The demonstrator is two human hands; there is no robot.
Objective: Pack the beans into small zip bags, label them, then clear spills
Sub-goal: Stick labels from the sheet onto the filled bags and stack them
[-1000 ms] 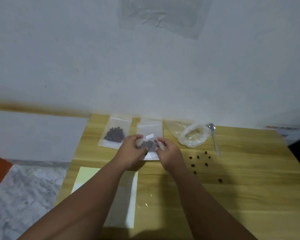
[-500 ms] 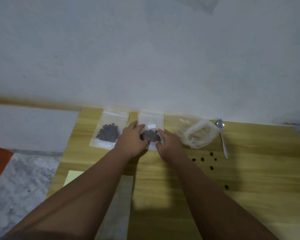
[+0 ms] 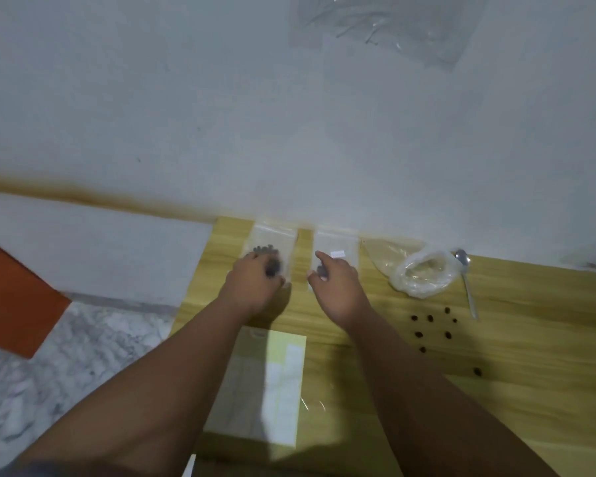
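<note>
Plastic left bag (image 3: 273,236): left hand (image 3: 255,284) arrived, grip unclear | labelled bag (image 3: 343,241): right hand (image 3: 338,287) loose

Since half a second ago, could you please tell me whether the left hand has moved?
Yes. The left hand has shifted left, off the labelled bag and onto the bag of beans beside it.

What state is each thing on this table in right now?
Left zip bag, holds beans, flat, under the left hand.
Right zip bag, labelled, flat, touched by the right hand.
Big plastic bag, mouth open.
Spoon, lying idle.
Loose beans, scattered on the table.
Label sheet, lying flat.
</note>
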